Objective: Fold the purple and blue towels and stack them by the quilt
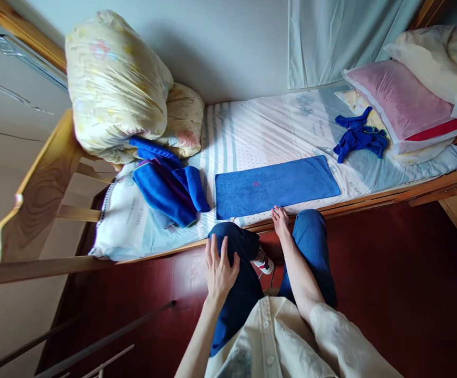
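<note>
A blue towel [278, 186] lies spread flat along the front of the bed, a small reddish mark on its left half. My right hand [280, 219] is at the towel's near edge, fingertips at or just over the cloth; whether they touch it I cannot tell. Above my left knee, my left hand [221, 268] has its fingers spread and holds nothing. Left of the flat towel sits a loose pile of folded blue towels [169, 186]. A crumpled blue cloth [360, 136] lies to the right, close to the pillows.
The bed [260, 126] has a patterned sheet and stands against the wall. Bundled yellow quilts [118, 79] fill its left end, beside a wooden bed end [43, 194]. A pink pillow [405, 100] is at the right. Metal bars [110, 336] stand over the red floor at lower left.
</note>
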`<act>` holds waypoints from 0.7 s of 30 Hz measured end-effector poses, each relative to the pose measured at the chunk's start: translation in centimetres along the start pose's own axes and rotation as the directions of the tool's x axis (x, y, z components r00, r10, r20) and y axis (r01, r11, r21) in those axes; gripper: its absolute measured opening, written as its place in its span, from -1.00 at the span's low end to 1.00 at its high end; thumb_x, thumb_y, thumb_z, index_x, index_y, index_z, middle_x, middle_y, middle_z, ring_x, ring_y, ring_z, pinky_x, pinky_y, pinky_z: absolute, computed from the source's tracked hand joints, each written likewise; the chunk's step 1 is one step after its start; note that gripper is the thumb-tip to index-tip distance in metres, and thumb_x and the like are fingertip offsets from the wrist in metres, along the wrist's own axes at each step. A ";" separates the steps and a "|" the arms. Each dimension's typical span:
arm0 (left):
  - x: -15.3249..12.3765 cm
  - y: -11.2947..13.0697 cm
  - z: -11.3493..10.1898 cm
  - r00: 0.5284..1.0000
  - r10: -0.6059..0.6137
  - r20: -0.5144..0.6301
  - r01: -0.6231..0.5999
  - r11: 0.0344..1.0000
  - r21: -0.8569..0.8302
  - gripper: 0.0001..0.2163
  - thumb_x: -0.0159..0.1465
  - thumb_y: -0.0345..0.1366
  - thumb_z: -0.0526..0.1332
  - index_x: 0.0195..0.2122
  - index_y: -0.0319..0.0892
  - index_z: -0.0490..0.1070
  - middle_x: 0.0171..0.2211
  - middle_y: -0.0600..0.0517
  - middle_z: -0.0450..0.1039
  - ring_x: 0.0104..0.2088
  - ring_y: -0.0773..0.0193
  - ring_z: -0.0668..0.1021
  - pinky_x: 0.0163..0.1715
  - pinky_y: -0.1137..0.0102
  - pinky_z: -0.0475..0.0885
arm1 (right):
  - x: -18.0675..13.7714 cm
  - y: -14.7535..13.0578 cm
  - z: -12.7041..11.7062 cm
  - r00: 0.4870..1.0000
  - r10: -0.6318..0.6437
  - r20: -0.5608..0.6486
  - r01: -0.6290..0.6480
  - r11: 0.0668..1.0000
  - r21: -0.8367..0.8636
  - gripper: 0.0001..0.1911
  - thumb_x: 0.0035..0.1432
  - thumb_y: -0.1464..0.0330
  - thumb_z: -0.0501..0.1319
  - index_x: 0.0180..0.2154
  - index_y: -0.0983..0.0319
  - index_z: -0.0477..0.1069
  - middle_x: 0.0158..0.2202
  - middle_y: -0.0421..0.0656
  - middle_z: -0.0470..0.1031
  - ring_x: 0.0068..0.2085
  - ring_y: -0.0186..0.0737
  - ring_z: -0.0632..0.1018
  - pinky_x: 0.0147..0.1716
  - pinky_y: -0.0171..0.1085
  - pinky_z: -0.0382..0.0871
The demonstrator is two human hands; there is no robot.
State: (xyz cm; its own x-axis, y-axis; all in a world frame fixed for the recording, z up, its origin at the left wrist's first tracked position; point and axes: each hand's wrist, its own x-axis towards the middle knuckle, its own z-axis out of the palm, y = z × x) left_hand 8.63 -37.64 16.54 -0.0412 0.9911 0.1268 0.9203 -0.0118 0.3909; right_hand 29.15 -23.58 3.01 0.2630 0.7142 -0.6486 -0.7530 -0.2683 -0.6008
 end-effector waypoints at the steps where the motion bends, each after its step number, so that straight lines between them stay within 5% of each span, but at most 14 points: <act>1: 1.5 0.3 0.4 0.997 0.067 0.030 -0.067 0.998 0.000 -0.49 0.43 -0.17 0.10 0.39 -0.15 0.27 0.51 -0.19 0.03 0.53 -0.16 0.03 0.47 -0.14 0.09 | 0.3 0.3 0.0 1.000 0.003 -0.012 -0.003 1.000 0.007 -0.73 0.20 0.18 0.28 -0.12 0.16 0.35 0.09 0.00 0.62 -0.01 -0.24 0.67 -0.04 -0.28 0.56; 4: 7.3 1.3 2.7 0.946 0.276 0.170 -0.271 0.961 -0.051 -0.60 0.45 -0.22 0.06 0.24 -0.13 0.44 0.41 -0.15 0.26 0.49 -0.08 0.16 0.45 -0.08 0.16 | 1.2 0.9 0.3 0.999 0.014 -0.037 -0.014 1.000 0.017 -0.71 0.23 0.16 0.24 -0.07 0.13 0.35 0.16 -0.02 0.58 0.01 -0.27 0.67 -0.02 -0.29 0.55; 7: 14.3 2.4 6.7 0.844 0.433 0.318 -0.415 0.901 -0.127 -0.62 0.44 -0.24 0.07 0.22 -0.09 0.48 0.37 -0.10 0.34 0.45 -0.01 0.25 0.43 0.01 0.22 | 2.2 1.5 0.6 0.998 0.009 -0.063 -0.008 1.000 0.015 -0.72 0.26 0.13 0.21 -0.05 0.09 0.34 0.19 -0.07 0.56 0.03 -0.28 0.66 0.00 -0.25 0.54; 13: 27.5 5.2 17.3 0.720 0.440 0.537 -0.449 0.885 -0.123 -0.55 0.39 -0.22 0.14 0.27 -0.22 0.43 0.37 -0.23 0.34 0.38 -0.05 0.35 0.41 0.01 0.22 | 3.3 3.1 0.0 0.979 0.018 -0.203 -0.015 1.000 0.020 -0.67 0.24 0.13 0.24 -0.04 0.13 0.39 0.12 0.00 0.61 0.00 -0.17 0.68 -0.02 -0.19 0.56; 17: 32.6 6.6 22.1 0.747 0.289 0.598 -0.328 0.943 -0.046 -0.53 0.36 -0.25 0.19 0.29 -0.18 0.40 0.43 -0.24 0.22 0.43 -0.17 0.27 0.35 -0.09 0.28 | 3.3 3.9 -0.7 0.978 -0.016 -0.209 0.009 0.999 -0.037 -0.60 0.22 0.08 0.26 -0.01 0.16 0.43 0.04 0.00 0.64 -0.03 -0.11 0.70 -0.05 -0.15 0.59; 21: 35.5 7.6 23.9 0.761 0.249 0.599 -0.300 0.954 -0.016 -0.57 0.38 -0.29 0.15 0.27 -0.13 0.39 0.45 -0.21 0.16 0.41 -0.20 0.24 0.27 -0.12 0.35 | 3.1 3.9 -0.3 0.963 0.040 -0.265 -0.040 0.999 0.007 -0.58 0.22 0.07 0.29 0.02 0.15 0.44 0.05 0.00 0.65 -0.08 -0.14 0.70 -0.06 -0.15 0.61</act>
State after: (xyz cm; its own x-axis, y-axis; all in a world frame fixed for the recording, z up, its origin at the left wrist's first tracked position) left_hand 23.44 0.64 2.26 0.4311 0.8310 -0.3517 0.8839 -0.3106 0.3496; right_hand 27.17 -22.63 -1.46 0.3827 0.5061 -0.7729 -0.7671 -0.2922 -0.5711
